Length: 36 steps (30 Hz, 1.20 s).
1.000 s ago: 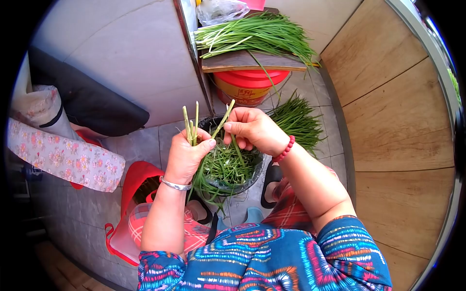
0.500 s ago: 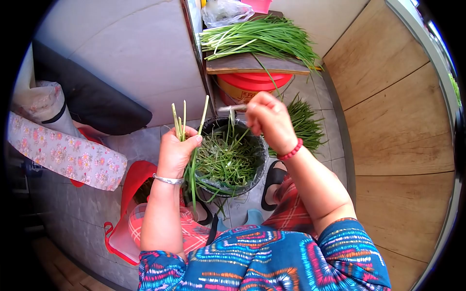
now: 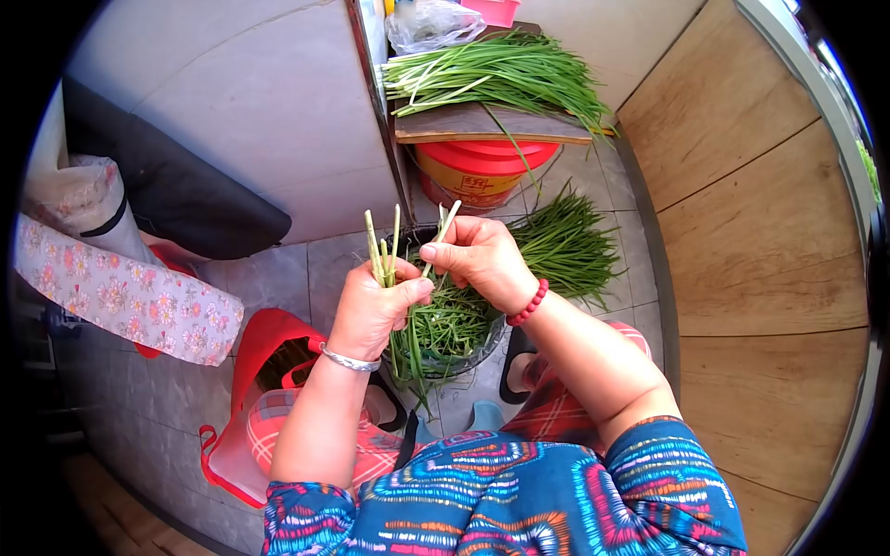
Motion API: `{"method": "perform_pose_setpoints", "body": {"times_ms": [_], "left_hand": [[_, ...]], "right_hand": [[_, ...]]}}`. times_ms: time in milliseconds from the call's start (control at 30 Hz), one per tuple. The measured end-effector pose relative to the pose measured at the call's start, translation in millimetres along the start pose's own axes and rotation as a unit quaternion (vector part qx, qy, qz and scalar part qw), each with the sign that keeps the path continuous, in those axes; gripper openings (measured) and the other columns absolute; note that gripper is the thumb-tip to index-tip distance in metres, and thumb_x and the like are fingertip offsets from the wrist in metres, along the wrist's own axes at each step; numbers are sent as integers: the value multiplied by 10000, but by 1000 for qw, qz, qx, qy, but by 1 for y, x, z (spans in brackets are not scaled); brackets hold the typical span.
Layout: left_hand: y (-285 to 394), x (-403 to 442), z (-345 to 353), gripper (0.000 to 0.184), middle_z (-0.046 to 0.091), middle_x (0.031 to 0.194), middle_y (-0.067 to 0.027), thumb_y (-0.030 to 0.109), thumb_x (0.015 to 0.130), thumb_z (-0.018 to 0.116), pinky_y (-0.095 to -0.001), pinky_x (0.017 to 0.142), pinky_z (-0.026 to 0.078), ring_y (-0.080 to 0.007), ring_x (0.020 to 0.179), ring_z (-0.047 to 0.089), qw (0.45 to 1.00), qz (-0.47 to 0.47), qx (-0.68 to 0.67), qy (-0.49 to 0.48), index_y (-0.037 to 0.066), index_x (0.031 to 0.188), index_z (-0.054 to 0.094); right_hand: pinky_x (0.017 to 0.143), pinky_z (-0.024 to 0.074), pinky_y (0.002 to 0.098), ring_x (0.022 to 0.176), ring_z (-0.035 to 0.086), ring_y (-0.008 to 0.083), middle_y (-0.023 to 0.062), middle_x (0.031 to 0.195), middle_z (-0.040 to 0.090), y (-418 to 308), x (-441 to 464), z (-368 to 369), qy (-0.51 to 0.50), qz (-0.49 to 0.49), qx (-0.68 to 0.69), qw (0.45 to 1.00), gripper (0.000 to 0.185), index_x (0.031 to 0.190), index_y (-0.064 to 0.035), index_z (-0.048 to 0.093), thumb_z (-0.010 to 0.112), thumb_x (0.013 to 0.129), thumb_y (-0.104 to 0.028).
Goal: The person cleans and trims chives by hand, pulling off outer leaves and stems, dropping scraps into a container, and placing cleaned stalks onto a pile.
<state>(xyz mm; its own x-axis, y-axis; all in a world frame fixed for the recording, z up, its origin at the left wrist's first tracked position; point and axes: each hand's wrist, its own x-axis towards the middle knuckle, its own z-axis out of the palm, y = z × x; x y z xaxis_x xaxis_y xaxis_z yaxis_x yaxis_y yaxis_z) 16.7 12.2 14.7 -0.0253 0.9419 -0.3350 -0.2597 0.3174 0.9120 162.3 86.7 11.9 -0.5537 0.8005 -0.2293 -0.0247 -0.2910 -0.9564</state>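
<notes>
Several green stalks (image 3: 375, 248) stand up out of my left hand (image 3: 367, 301), which is closed round them, their leaves hanging below it. My right hand (image 3: 479, 259) pinches a pale stalk (image 3: 447, 225) close to my left thumb. Both hands are over a black-lined bin (image 3: 497, 335) that holds green leaf scraps (image 3: 443, 324). A bundle of long green stalks (image 3: 491, 69) lies on a wooden board (image 3: 464, 120), and a second green bundle (image 3: 570, 243) rests on the floor right of the bin.
The board sits over a red bucket (image 3: 468, 171). Beside the upper bundle are a clear plastic bag (image 3: 431, 25) and a pink container (image 3: 494, 11). A red bag (image 3: 264, 357) stands at the left, near a flowered roll (image 3: 130, 296). Wood-look panels (image 3: 760, 232) bound the right.
My right hand moved away from the stalks over the bin, then came back and pinches a stalk. My left hand shifted left, then back right, still round its stalks.
</notes>
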Motion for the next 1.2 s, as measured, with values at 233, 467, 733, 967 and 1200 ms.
{"method": "perform_pose_setpoints", "body": {"times_ms": [233,467,733,967,1200], "left_hand": [[0,2,-7,113,552,601,-42,121,736,605,-163,356,279,-36,386,361,996,-36,-79,-33,39,779,541],[1,2,-9,113,552,602,-49,120,742,598,-158,361,282,-28,381,354,989,-57,-124,-62,31,783,542],[2,2,-8,100,552,586,-52,117,737,601,-154,369,307,-34,374,354,997,-23,-67,-43,30,741,551],[-1,7,-17,111,548,584,-44,131,746,591,-174,366,326,-31,371,352,997,-35,-58,-23,27,744,552],[1,8,-22,129,544,596,-38,150,766,571,-183,353,325,-32,367,350,987,-72,-145,-21,22,764,552]], "right_hand": [[451,414,188,503,500,64,23,616,563,-7,-2,1,-38,-5,43,998,107,727,-8,569,587,775,-101],[459,409,188,501,494,66,15,610,561,-2,-2,1,-58,-60,0,997,160,694,-6,537,532,814,-111],[467,393,251,496,462,98,37,554,510,-7,-4,1,13,-161,-236,958,116,726,-3,500,492,780,-105],[361,289,196,402,364,56,-6,519,437,-12,1,-17,100,-133,65,984,191,662,-58,433,381,806,-171],[428,315,202,481,398,52,-5,564,457,-23,-4,-17,77,-33,-95,992,300,578,-58,500,590,769,-270]]}}
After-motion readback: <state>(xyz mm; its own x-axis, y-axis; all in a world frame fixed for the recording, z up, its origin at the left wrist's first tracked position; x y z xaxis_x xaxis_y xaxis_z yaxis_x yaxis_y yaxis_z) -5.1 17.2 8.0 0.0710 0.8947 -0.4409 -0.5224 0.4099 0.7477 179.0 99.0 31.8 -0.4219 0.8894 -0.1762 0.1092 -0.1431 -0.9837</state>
